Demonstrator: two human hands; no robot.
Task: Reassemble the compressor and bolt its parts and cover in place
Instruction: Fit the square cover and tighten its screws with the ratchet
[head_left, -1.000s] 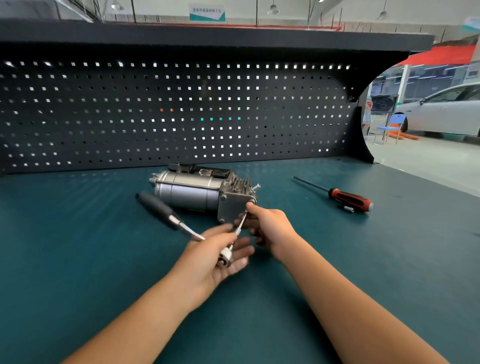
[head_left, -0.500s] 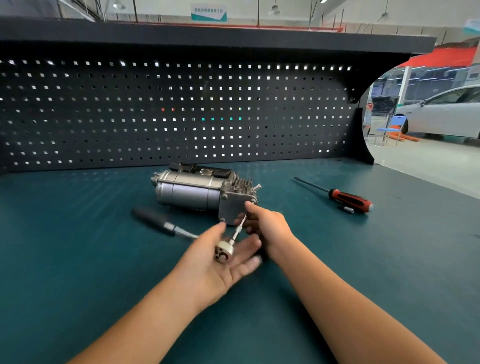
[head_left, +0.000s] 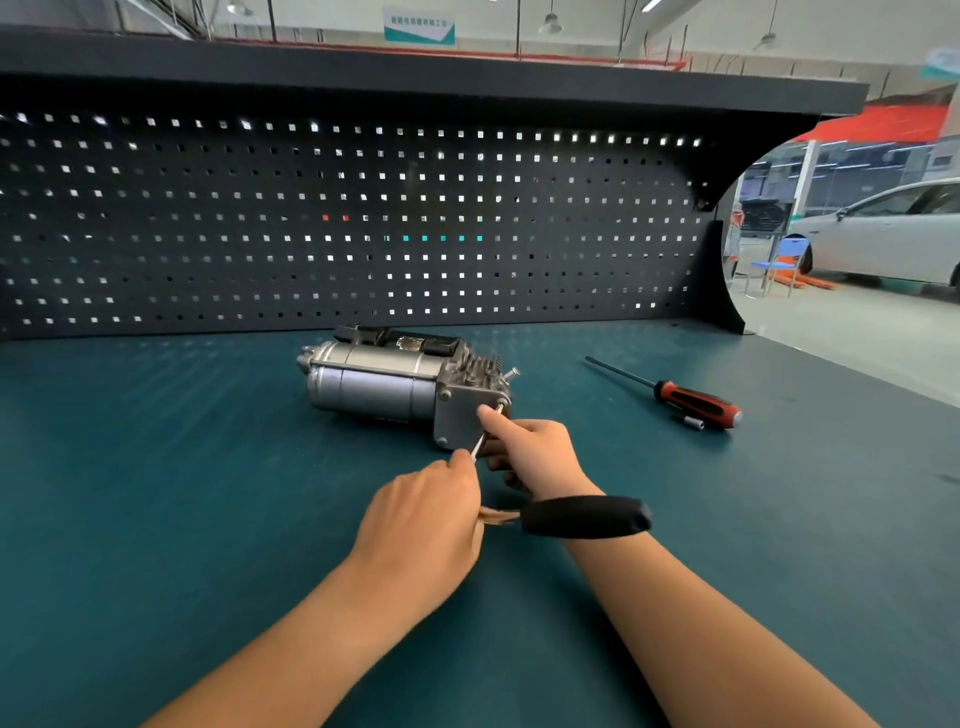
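A silver compressor (head_left: 379, 384) lies on its side on the teal bench, its square end cover (head_left: 462, 415) facing me. My left hand (head_left: 421, 525) grips the head of a ratchet wrench, whose black handle (head_left: 584, 516) sticks out to the right across my right wrist. The ratchet's thin extension shaft (head_left: 478, 445) runs up to a bolt at the cover's upper right corner. My right hand (head_left: 530, 452) pinches that shaft close to the cover. A loose bolt (head_left: 510, 373) stands up on top of the compressor's finned end.
A red-and-black screwdriver (head_left: 696, 405) lies to the right on the teal bench top (head_left: 156, 493), with a small socket bit (head_left: 693, 422) beside its handle. A black pegboard wall (head_left: 337, 223) closes the back. A white car and blue chair stand beyond the bench's right edge.
The ratchet handle has swung from the left side round to the right, over my right wrist. My left hand, earlier palm-up under the ratchet head, has closed over it.
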